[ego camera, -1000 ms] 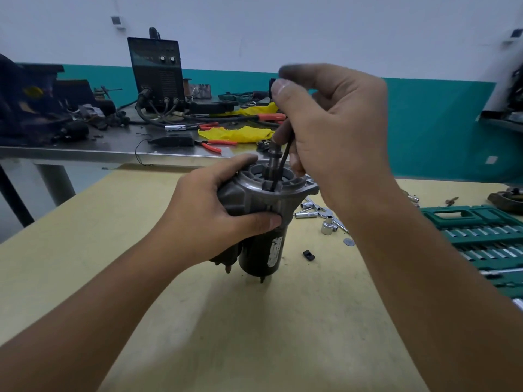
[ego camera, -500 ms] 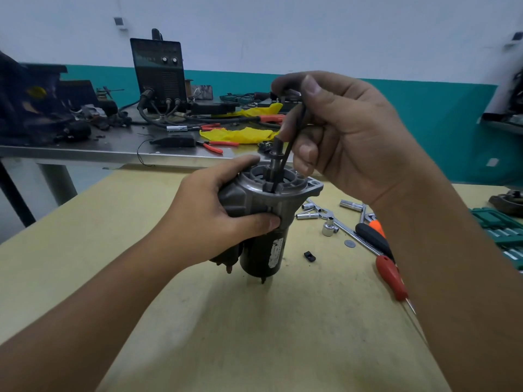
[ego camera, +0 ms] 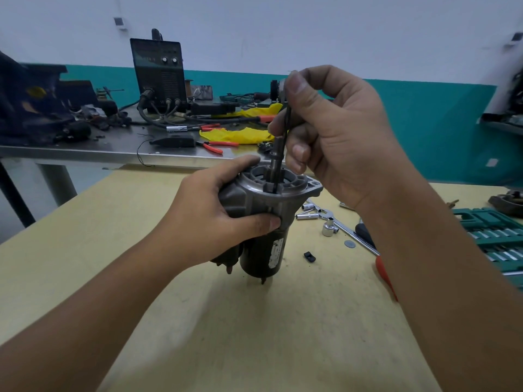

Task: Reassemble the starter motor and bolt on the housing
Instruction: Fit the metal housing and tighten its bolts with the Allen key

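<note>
At frame centre the left hand (ego camera: 215, 219) grips the starter motor (ego camera: 266, 222) upright on the worktop (ego camera: 254, 335) while the right hand (ego camera: 334, 137) pinches a long bolt (ego camera: 284, 142) entering its open top, likely needing alignment, then threading.

The starter motor (ego camera: 266, 222) has a cast metal housing (ego camera: 278, 188) on top, dull grey and slightly grainy, above a dark cylindrical body with a faint sheen. From its centre rises a dark steel shaft (ego camera: 276, 159), matt. The table (ego camera: 254, 321) is a pale yellow board, smooth but scuffed. At 3 o'clock of the motor lie bright chromed sockets (ego camera: 328, 230), glossy, and a small flat metal washer (ego camera: 350, 244). At 12 o'clock a brushed steel bench (ego camera: 85, 149) carries crumpled yellow cloth (ego camera: 237, 134), possibly plastic sheet
</note>
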`<state>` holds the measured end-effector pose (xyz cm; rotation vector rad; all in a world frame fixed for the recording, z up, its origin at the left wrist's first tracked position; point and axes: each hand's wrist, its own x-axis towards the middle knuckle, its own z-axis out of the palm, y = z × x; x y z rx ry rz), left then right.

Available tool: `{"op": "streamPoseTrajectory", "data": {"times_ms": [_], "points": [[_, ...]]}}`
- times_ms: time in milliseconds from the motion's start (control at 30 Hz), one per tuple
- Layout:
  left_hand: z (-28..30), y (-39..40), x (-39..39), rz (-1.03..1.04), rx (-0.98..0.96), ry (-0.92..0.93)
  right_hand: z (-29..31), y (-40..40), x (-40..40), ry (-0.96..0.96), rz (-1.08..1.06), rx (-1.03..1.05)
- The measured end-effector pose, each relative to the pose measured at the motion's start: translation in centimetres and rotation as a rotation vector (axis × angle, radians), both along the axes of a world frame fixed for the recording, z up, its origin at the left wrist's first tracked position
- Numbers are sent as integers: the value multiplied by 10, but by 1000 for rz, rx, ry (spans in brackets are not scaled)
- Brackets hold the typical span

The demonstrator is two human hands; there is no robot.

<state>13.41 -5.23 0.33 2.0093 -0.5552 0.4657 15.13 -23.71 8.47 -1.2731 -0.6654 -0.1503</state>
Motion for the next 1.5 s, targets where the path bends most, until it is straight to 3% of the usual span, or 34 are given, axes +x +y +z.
{"op": "streamPoseTrajectory", "data": {"times_ms": [267, 533, 667, 867, 1000, 1300, 1500], "points": [[0, 0, 0, 0, -3, -1, -3, 4, 1, -6, -88, 44], [-1, -1, -1, 6, -21, -4, -11, 6, 3, -486, -438, -144], [0, -4, -3, 19, -14, -16, -16, 8, 4, -590, -599, -215], [1, -3, -4, 42, 8, -11, -8, -2, 2, -526, -246, -256], [1, -3, -3, 56, 18, -16, -4, -6, 1, -356, 31, -262], [1, -4, -3, 45, 11, 6, -6, 1, 1, -301, -127, -130], [2, -3, -4, 46, 22, -6, -5, 2, -5, -321, -120, -191]]}}
